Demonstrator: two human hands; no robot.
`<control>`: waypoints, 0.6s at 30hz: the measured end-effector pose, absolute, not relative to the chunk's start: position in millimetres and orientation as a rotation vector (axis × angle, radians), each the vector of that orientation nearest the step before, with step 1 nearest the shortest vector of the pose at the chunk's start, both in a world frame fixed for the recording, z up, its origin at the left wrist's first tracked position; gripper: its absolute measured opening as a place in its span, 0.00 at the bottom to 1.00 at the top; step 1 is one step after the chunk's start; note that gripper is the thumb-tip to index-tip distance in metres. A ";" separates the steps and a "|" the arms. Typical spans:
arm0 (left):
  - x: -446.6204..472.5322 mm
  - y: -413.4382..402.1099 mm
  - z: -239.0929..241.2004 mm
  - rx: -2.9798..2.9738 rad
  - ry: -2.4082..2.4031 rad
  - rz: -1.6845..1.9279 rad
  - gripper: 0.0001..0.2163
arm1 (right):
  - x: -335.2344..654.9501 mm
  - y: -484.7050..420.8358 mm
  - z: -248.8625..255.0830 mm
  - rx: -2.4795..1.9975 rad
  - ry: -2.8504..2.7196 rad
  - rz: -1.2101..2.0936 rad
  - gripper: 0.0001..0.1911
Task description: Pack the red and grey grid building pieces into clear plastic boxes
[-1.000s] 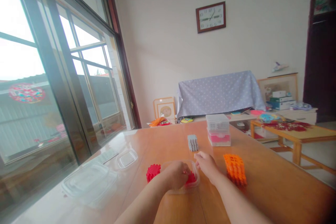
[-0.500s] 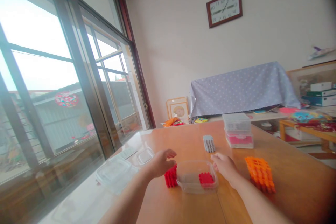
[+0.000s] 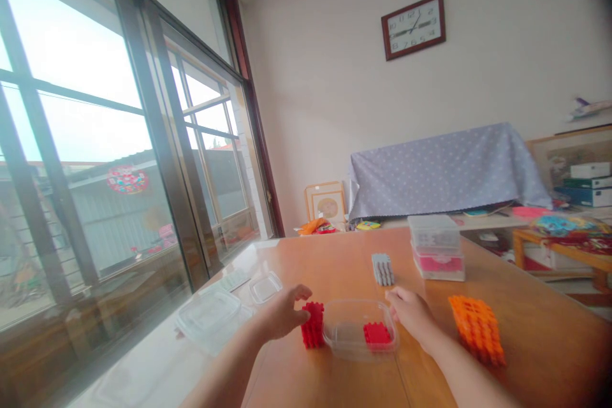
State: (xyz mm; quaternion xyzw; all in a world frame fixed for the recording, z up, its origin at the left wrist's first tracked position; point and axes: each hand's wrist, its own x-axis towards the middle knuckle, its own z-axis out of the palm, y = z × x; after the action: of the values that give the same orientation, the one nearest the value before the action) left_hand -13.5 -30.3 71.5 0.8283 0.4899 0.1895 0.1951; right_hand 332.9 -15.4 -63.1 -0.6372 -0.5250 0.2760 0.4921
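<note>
A clear plastic container (image 3: pixel 359 345) sits on the wooden table (image 3: pixel 335 261) with one red block (image 3: pixel 377 334) inside it. My right hand (image 3: pixel 412 313) is curled on the container's right rim. A stack of red blocks (image 3: pixel 313 325) stands on edge just left of the container. My left hand (image 3: pixel 281 316) grips that stack's left side, thumb against it and fingers over its top.
An orange block stack (image 3: pixel 476 329) lies right of my right arm. A grey block stack (image 3: pixel 383 269) and two stacked lidded boxes (image 3: pixel 436 247) stand farther back. Clear lids (image 3: pixel 210 313) lie by the window. A low side table (image 3: pixel 564 236) stands far right.
My left hand left the container, where a red block now lies, and moved left onto the red stack. My right hand stays at the rim. The camera turned left.
</note>
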 end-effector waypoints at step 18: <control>-9.0 -29.0 67.6 2.361 1.382 0.413 0.28 | 333.2 -15.2 -62.5 -1.548 -1.245 0.693 0.18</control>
State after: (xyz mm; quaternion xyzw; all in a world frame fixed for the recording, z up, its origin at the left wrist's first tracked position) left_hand -9.0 -29.0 67.6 0.8384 0.4908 0.1466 0.1862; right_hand 333.2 -15.2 -62.5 -0.6389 -0.5140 0.2859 0.4960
